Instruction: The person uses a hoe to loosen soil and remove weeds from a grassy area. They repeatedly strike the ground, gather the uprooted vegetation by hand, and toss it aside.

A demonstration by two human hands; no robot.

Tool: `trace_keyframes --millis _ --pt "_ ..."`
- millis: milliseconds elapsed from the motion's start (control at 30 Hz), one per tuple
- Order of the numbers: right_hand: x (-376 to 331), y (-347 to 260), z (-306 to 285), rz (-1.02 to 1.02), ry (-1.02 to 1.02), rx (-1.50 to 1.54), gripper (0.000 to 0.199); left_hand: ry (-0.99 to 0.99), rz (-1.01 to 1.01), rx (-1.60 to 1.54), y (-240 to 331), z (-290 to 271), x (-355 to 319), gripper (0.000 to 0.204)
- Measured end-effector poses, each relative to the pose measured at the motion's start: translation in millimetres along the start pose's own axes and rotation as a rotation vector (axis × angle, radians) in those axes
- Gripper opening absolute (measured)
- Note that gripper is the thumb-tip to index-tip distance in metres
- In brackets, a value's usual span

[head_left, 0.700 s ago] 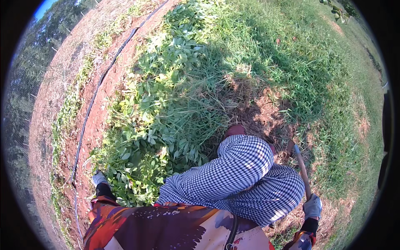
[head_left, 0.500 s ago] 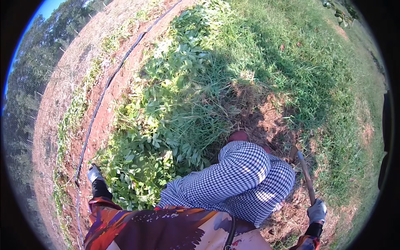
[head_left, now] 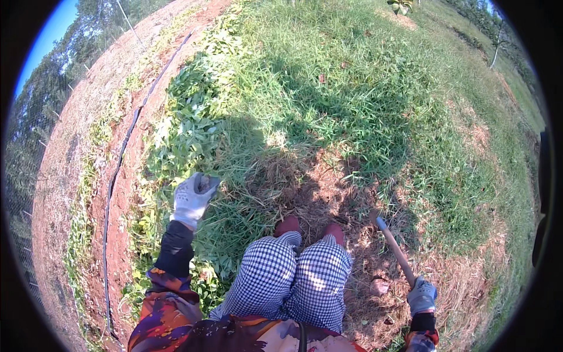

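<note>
My right hand (head_left: 422, 295), in a pale work glove with a dark cuff, grips the wooden handle of a short hoe (head_left: 399, 253) at the lower right. The handle slants up and left to a grey metal collar, and its brownish blade blends into the dry ground. On the left, my left hand (head_left: 192, 199), in a dotted pale glove, hovers over the border between leafy plants (head_left: 193, 117) and grass (head_left: 246, 152). Its fingers are curled towards the thumb; whatever lies between them, if anything, cannot be made out.
My checked-trouser knees (head_left: 293, 276) are bent, with dark red footwear (head_left: 287, 225) before a patch of bare soil and dry grass (head_left: 319, 182). A black hose (head_left: 121, 155) runs along reddish soil at left, beside a net fence (head_left: 35, 152). Tall grass spreads ahead and right.
My left hand has come up and right, away from the hose side, and its fingers are curled. My knees and view have turned. The right hand still grips the hoe.
</note>
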State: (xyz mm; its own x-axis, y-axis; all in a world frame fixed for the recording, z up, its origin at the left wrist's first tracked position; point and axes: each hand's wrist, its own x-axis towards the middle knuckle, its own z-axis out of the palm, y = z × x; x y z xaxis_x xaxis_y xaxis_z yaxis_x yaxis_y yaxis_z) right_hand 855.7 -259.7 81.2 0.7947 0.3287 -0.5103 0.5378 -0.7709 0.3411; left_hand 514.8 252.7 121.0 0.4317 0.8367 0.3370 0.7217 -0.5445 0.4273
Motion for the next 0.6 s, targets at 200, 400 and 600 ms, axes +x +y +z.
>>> trace_keyframes --millis 200,400,600 --pt "-23.7 -13.0 17.4 0.066 0.097 0.150 0.027 -1.035 0.365 0.102 146.9 136.3 46.0 0.033" --pt "-46.8 -41.8 -30.6 0.048 0.011 0.786 0.041 -0.968 0.750 0.502 104.1 321.8 34.0 0.028" --pt "10.7 -103.8 -11.1 -0.181 0.337 0.942 0.030 -0.733 0.642 0.599 108.4 351.4 69.5 0.034"
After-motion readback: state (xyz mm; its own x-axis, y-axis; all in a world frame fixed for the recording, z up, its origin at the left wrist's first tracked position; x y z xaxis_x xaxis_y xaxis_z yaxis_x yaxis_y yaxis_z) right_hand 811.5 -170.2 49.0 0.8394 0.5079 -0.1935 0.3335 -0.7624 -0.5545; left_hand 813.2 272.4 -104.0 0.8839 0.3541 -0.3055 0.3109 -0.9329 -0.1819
